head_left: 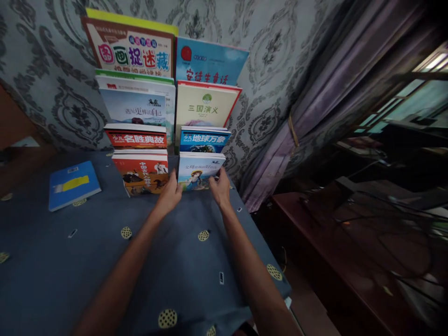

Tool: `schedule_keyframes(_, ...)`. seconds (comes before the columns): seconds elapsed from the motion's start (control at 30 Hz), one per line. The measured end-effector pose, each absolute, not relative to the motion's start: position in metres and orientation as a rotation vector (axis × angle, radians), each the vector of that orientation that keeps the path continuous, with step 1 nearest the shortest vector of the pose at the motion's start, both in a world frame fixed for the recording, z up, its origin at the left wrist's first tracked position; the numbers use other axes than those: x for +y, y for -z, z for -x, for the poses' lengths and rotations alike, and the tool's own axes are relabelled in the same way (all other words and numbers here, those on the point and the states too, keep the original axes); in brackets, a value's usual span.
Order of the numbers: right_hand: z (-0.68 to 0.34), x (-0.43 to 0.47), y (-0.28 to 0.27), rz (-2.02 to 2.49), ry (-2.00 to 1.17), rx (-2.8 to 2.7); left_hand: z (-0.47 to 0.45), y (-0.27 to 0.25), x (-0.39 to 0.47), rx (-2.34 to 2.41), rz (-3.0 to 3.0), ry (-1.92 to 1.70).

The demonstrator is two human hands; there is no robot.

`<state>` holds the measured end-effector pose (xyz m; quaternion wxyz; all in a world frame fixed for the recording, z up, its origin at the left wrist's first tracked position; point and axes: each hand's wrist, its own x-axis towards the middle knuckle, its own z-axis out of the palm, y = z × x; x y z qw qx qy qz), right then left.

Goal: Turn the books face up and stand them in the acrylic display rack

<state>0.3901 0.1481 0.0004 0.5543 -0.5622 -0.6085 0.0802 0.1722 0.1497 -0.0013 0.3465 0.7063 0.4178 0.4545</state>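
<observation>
Both of my hands are at the front book [196, 173] of the right-hand row, a pale blue paperback with a figure in a yellow hat on its cover. My left hand [170, 193] grips its left edge, beside the red book [145, 175] at the front of the left row. On the opposite edge my right hand [220, 185] is closed, thumb on the cover. Directly behind stands a blue book [205, 140], then a cream one with a red border [207, 105]. All these books stand upright, in two rows.
A blue book [73, 184] with a yellow patch lies flat at left on the dark cloth-covered table [140, 270]. Taller books, one brown and yellow [133, 46], rise against the patterned wall [266, 60]. At right hang a purple curtain [297, 116] and loose cables over a reddish surface [315, 233].
</observation>
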Motion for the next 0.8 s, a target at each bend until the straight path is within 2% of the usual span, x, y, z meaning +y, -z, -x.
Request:
schedule_keyframes(0.23, -0.386, 0.141, 0.001, 1.320, -0.255, -1.329, -0.186, 0.010, 0.126, 1.226, -1.842, -1.182)
schedule_keyframes(0.4, -0.383, 0.124, 0.002, 1.363, -0.202, -1.186, -0.184, 0.011, 0.084, 1.221, -2.084, -1.258)
schedule_keyframes(0.53, -0.373, 0.103, 0.012, 1.470, -0.167, -1.150, -0.161, 0.026, 0.057, 1.112, -2.349, -0.999)
schedule_keyframes(0.8, -0.347, 0.089, 0.041, 1.500, -0.336, -1.626, -0.127, 0.032, 0.053, 1.096, -2.558, -0.635)
